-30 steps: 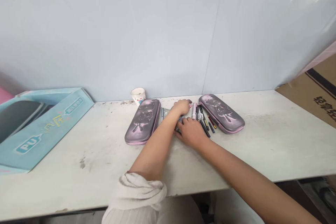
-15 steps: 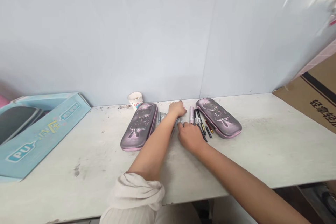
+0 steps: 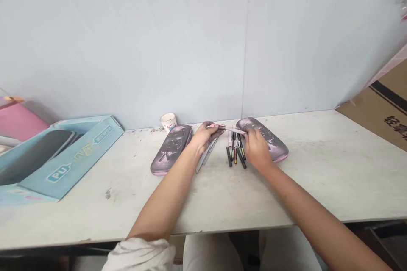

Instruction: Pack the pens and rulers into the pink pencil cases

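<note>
My left hand is closed on the pink-tipped end of a slim pen. Its pale other end sits in the closed fingers of my right hand, so the pen spans both hands above the table. Below the left hand lie thin greyish ruler-like strips; whether the hand touches them I cannot tell. Between the hands, a bunch of dark pens lies beside a thick pale pink stick. One dark purple pencil case rests left of the hands, another partly behind the right hand.
A white paper cup stands by the wall behind the left case. On the left, a light blue box holds a dark case, with a pink object behind it. A brown carton is at the right.
Both hands have risen from the table and drawn apart, with the pen now stretched between them. The dark pens lie differently, and the ruler-like strips show more. The view has shifted slightly.
</note>
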{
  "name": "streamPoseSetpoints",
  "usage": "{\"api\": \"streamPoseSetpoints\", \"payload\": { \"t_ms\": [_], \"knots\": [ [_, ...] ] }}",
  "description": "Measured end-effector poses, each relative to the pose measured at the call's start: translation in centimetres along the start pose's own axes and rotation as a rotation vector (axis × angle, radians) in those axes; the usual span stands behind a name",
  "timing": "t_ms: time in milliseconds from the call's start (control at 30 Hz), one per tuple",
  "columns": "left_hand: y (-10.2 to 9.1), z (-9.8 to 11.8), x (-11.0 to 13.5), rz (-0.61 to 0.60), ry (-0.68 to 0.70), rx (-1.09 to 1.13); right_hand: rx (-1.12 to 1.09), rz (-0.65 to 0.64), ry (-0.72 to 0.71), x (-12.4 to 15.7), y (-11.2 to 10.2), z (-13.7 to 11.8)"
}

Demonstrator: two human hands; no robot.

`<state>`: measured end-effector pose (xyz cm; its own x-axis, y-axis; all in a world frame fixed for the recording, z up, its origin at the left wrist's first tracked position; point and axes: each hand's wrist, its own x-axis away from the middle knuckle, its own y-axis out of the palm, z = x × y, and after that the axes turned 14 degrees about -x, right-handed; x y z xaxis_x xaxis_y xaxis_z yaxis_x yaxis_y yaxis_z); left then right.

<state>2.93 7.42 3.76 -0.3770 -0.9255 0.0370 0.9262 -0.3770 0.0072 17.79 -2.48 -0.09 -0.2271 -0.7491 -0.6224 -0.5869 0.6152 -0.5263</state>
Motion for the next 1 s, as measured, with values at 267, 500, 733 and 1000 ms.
{"api": "streamPoseSetpoints", "payload": {
  "t_ms": [267, 500, 733, 1000],
  "knots": [
    [-0.5, -1.2, 5.2, -0.182, 0.093, -0.395, -0.377, -0.297, -0.036, -0.2, -1.6, 1.1],
    [0.4, -0.8, 7.2, -0.165, 0.415, -1.098, -0.453, -0.315, 0.016, 0.1, -3.2, 0.3],
    [0.8, -1.7, 6.9, -0.127, 0.387, -1.134, -0.445, -0.26, -0.062, 0.3, -3.8, 0.1],
    [0.3, -1.4, 6.6, -0.458, 0.158, -0.708, -0.413, -0.19, -0.337, 0.6, -3.7, -0.1]
  ]
}}
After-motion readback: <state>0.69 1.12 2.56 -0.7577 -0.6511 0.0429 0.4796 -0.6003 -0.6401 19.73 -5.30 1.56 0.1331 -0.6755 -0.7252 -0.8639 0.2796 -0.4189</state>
